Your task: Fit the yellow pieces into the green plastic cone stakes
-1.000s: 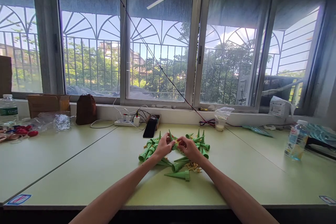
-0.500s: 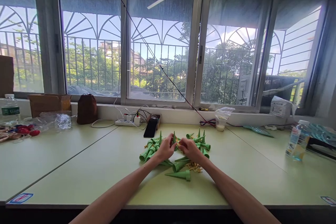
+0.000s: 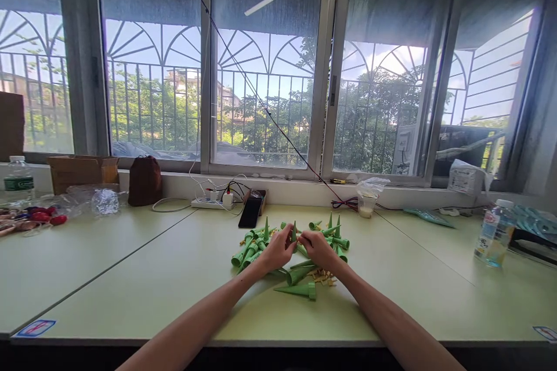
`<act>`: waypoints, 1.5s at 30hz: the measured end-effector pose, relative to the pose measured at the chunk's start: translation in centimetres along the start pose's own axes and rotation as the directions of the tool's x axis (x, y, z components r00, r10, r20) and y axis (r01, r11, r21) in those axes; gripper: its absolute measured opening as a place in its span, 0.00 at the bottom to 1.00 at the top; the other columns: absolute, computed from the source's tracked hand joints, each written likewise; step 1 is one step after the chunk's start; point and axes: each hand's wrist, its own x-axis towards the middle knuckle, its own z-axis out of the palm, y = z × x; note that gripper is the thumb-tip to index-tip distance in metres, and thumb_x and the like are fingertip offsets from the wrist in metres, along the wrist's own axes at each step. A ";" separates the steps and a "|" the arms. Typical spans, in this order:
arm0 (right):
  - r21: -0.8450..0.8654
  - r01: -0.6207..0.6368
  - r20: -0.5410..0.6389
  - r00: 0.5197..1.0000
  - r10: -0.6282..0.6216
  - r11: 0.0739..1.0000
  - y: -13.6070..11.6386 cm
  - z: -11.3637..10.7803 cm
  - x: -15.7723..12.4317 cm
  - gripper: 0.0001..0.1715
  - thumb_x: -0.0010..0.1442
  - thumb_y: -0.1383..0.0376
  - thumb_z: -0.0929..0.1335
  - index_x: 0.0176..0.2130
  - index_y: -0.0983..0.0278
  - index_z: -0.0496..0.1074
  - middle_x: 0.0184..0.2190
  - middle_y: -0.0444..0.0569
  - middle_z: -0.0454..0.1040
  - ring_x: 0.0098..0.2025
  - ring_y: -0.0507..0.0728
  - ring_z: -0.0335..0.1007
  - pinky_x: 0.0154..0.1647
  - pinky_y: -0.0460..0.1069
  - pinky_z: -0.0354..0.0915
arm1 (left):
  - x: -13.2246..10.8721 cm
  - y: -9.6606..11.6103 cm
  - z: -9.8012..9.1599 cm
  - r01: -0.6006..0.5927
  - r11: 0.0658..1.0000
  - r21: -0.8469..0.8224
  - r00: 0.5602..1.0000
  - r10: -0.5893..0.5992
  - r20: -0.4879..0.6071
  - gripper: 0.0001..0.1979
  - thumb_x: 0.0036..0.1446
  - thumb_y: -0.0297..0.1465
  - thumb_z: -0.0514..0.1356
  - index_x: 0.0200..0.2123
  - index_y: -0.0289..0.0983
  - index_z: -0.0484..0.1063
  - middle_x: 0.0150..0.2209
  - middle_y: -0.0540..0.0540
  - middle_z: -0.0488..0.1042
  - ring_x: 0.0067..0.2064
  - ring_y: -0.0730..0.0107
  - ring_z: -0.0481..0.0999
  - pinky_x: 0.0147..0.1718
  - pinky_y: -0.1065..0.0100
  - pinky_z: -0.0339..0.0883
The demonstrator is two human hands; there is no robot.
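Observation:
My left hand [image 3: 278,248] is closed on a green plastic spike [image 3: 294,231], which is held upright with its tip pointing up. Close beside it, my right hand [image 3: 317,247] has its fingers pinched together near the spike's side; what they hold, if anything, is too small to make out. Around both hands lie several more green spikes with wide, hollow ends, some standing point up. One loose green spike [image 3: 298,290] lies on its side nearest me. Small yellow pieces [image 3: 325,276] are scattered beneath my right wrist and among the spikes.
The pale table [image 3: 143,295] runs up to a windowsill. At its back are a phone [image 3: 250,211], a power strip [image 3: 212,203], a brown pouch [image 3: 144,181] and a bagged cup [image 3: 366,200]. A drink bottle [image 3: 493,233] stands right; red balls [image 3: 41,217] lie left.
My left hand has shifted slightly to the right with the upright green spike, bringing it closer to my right hand's fingertips. My right hand has barely moved.

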 end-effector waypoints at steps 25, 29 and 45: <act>0.178 -0.034 0.010 0.999 0.033 0.983 -0.8 -0.1 0.1 0.10 0.57 0.70 0.66 0.40 0.66 0.72 0.22 0.40 0.66 0.25 0.50 0.59 0.30 0.44 0.55 | 0.6 -0.2 0.0 0.142 0.988 -0.057 0.984 -0.147 -0.102 0.10 0.52 0.26 0.57 0.39 0.37 0.64 0.25 0.53 0.68 0.27 0.71 0.67 0.28 0.71 0.57; 0.180 -0.036 0.013 0.999 0.034 0.983 -0.7 -0.1 0.1 0.07 0.57 0.69 0.66 0.36 0.67 0.73 0.20 0.39 0.64 0.23 0.49 0.56 0.28 0.44 0.53 | 0.4 -0.2 0.1 0.120 0.992 -0.046 0.987 -0.124 -0.097 0.09 0.52 0.26 0.57 0.38 0.37 0.64 0.25 0.53 0.68 0.27 0.71 0.67 0.28 0.71 0.57; 0.085 -0.026 0.025 0.999 0.024 0.996 -0.8 -0.4 0.0 0.09 0.58 0.70 0.64 0.31 0.68 0.75 0.21 0.43 0.69 0.24 0.49 0.56 0.28 0.44 0.53 | 0.1 0.1 -0.1 0.054 0.998 -0.029 0.996 -0.056 -0.071 0.10 0.53 0.27 0.56 0.40 0.37 0.64 0.23 0.55 0.64 0.25 0.73 0.64 0.26 0.72 0.54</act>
